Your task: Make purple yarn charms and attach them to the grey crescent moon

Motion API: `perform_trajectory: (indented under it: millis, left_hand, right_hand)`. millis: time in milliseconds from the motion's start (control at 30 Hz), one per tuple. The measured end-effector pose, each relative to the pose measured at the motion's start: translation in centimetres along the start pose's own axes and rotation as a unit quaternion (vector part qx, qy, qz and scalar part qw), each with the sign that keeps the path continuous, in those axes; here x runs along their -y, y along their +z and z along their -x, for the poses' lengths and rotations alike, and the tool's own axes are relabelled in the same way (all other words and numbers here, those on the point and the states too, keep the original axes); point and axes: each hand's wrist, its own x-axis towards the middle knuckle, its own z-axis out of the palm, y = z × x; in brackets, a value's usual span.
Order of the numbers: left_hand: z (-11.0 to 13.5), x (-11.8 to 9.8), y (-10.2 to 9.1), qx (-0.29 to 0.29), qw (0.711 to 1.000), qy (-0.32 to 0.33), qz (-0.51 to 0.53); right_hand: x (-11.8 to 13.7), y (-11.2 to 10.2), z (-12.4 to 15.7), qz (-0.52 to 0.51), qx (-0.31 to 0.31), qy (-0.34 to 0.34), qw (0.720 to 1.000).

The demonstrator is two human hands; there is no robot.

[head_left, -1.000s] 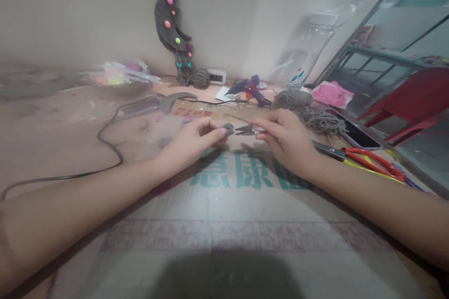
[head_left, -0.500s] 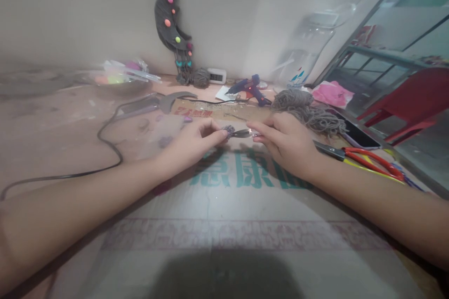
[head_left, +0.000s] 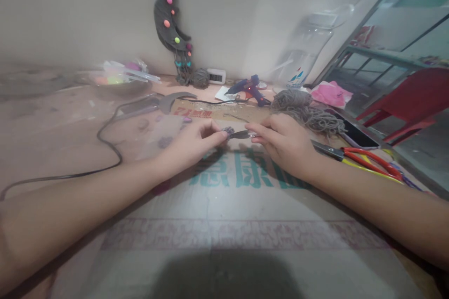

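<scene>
My left hand is closed, with thumb and forefinger pinching a small grey-purple yarn tuft. In my right hand is a small pair of snips, its dark pointed blades together and aimed left, the tips touching or right beside the tuft. My right fingers hide most of the handle. Both hands are above a cardboard sheet printed with large green characters. Just beyond my right hand lies a heap of grey yarn.
Large scissors with red handles lie by my right forearm. A purple glue gun stands at the back, its black cord looping left. Further right are a phone and a clear jug. A grey moon decoration leans against the wall.
The snips' blades were slightly apart and have come together by the tuft. Both hands stay nearly where they were.
</scene>
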Motion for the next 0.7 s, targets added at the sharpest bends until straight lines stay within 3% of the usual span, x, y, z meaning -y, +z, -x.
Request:
perform_trajectory:
  millis: [400, 700]
  left_hand:
    - [0.0, -0.01, 0.04, -0.001, 1.0, 0.002, -0.009]
    - [0.12, -0.65, 0.02, 0.003, 0.999, -0.033, 0.036]
  right_hand:
    - [-0.02, -0.19, -0.05, 0.005, -0.021, -0.032, 0.999]
    - [0.31, -0.26, -0.21, -0.126, -0.04, 0.07, 0.989]
